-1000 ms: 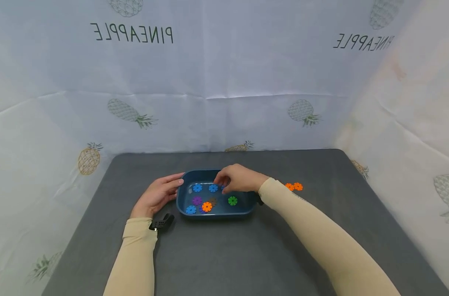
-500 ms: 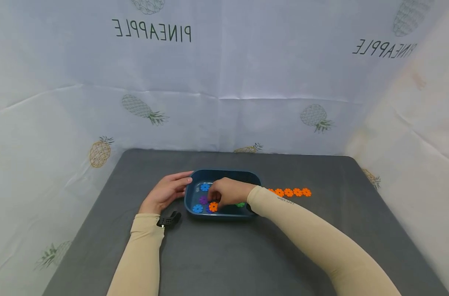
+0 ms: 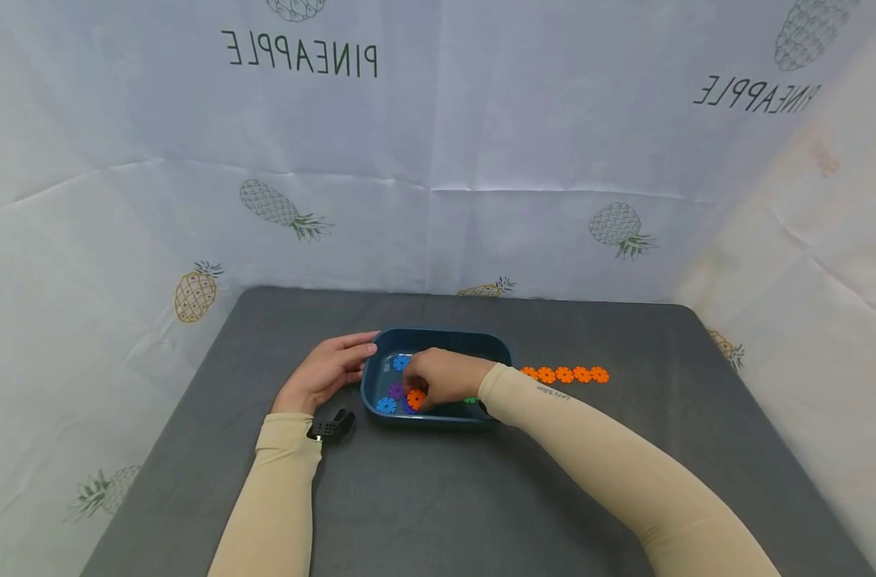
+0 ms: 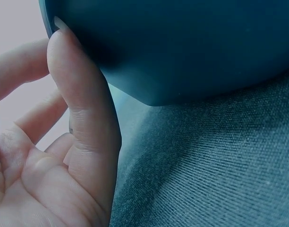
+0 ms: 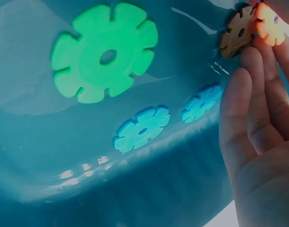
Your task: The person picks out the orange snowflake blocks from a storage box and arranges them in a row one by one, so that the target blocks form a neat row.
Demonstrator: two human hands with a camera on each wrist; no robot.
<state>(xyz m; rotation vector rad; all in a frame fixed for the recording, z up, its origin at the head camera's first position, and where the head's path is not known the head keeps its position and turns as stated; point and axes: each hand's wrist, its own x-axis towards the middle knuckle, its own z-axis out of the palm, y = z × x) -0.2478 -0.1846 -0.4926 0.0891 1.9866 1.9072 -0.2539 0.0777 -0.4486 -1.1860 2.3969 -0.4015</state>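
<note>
A dark blue tray (image 3: 438, 422) stands on the table with flower-shaped notched discs inside. My right hand (image 3: 448, 375) reaches into it and pinches an orange notched disc (image 3: 415, 399) between thumb and fingertips, the disc's edge partly hidden. Close by in the right wrist view lie a brown notched disc (image 5: 239, 32), a green one (image 5: 106, 54) and two blue ones, the nearer blue disc (image 5: 142, 130) by the wall. With fingers loosely extended, my left hand (image 3: 324, 375) rests against the tray's left end. Its thumb (image 4: 80, 94) touches the tray near the rim.
A row of several orange notched discs (image 3: 564, 375) lies on the grey table (image 3: 409, 497) right of the tray. A black wrist strap (image 3: 331, 425) sits at the left wrist. White pineapple-print cloth (image 3: 423, 120) hangs behind and at the sides.
My right hand has moved from the tray's far side down to the orange disc and now pinches it. The head view has shifted slightly. My left hand stays at the tray's end.
</note>
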